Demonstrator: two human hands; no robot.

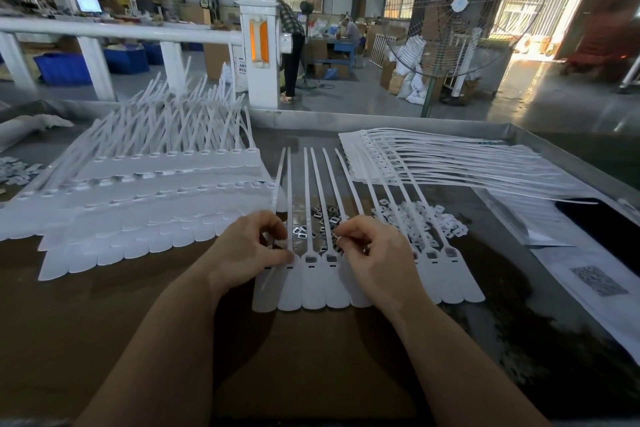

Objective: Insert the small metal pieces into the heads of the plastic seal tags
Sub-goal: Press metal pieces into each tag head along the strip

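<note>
Starting at the far left, stacked strips of seal tags (145,211) lie fanned in overlapping rows with their tails raised toward the railing, probably set aside there so they stay out of the working patch. Next comes the left hand (254,250), its fingers curled and pinching at the head of the leftmost tag in the strip being worked (332,279); the grip looks meant to steady that head and keep the joined row from sliding on the worktop (104,340). That strip lies flat with its square head openings facing up and its tails pointing away from the person, which leaves the openings within easy reach. Just beyond the heads, between the tails, a loose scatter of small metal pieces (313,224) sits close by, so each pick is a short reach. The right hand (374,255) hovers over the heads further along, thumb and forefinger pressed together on what seems to be one metal piece, though it is too small to be sure. To its right is a heap of small white plastic parts (433,222), and behind that another sheaf of tags (450,163) with tails trailing rightward.
</note>
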